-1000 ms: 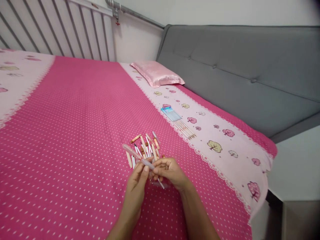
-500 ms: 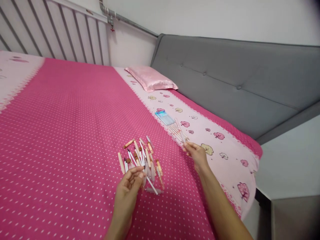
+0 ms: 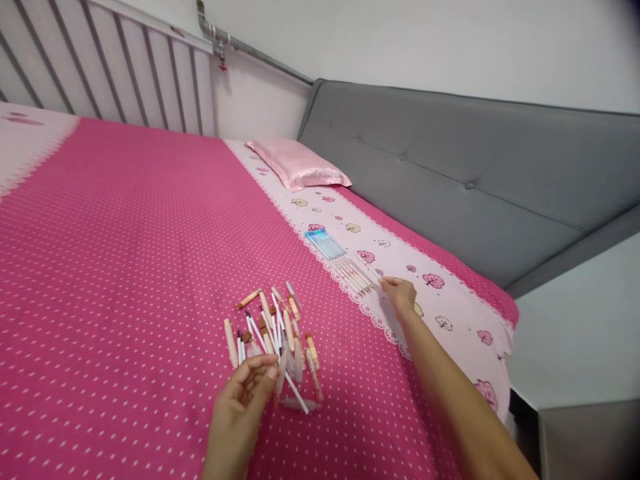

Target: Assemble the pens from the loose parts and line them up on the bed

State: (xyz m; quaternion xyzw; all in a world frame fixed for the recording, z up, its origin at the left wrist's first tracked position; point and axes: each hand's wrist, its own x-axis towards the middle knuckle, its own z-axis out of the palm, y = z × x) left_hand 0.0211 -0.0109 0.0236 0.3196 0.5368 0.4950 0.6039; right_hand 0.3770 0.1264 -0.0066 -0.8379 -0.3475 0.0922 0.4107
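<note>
A loose pile of pen parts (image 3: 275, 327), white refills, orange barrels and clear caps, lies on the pink dotted bedsheet (image 3: 125, 233). My left hand (image 3: 243, 400) rests at the pile's near edge, fingers loosely curled and apart, with nothing clearly in them. My right hand (image 3: 400, 293) is stretched out to the right. Its fingertips pinch the near end of a clear pen (image 3: 371, 272) at the edge of a neat row of assembled pens (image 3: 345, 260) on the sheet's pale border. The far pens in that row have blue caps (image 3: 323, 241).
A pink satin pillow (image 3: 297, 163) lies at the head of the bed against a grey padded headboard (image 3: 450, 173). A barred white rail (image 3: 100, 73) runs behind the bed. The bed's right edge (image 3: 500, 373) drops off to a wall and floor.
My right hand left the pile, carried a pen out to the right and now lowers it beside the row. My left hand stayed by the pile and let go of the pen.
</note>
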